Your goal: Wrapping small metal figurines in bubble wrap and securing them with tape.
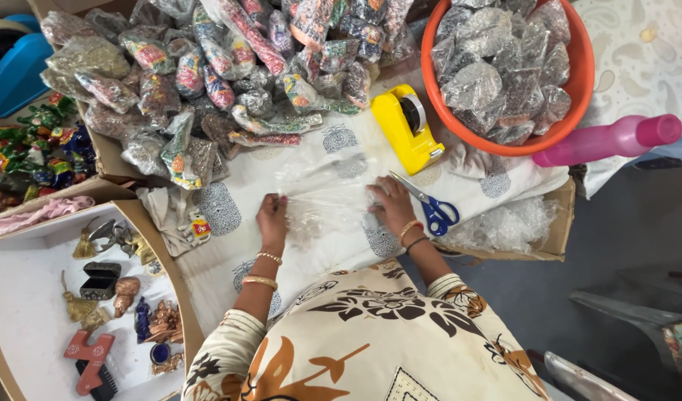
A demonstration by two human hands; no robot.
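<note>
Between both hands, at twelve o'clock, a clear plastic sheet (322, 197) is pinned, its long axis apparently three-to-nine; left hand (272, 216) and right hand (391, 206) are pressed flat, fingers spread, equally near.

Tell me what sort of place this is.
Likely a small gift-packing workspace: heaps of wrapped packets, an orange tub of silver-wrapped ones, a yellow tape dispenser and scissors beside both hands.

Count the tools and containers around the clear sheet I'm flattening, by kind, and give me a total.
Tape dispensers: 2, yellow and blue
Scissors: 1
Orange tub: 1
Pink bottle: 1
Total: 5
Both the left hand and the right hand lie flat on the clear sheet. The wrapped packets are too heaped to count.
</note>
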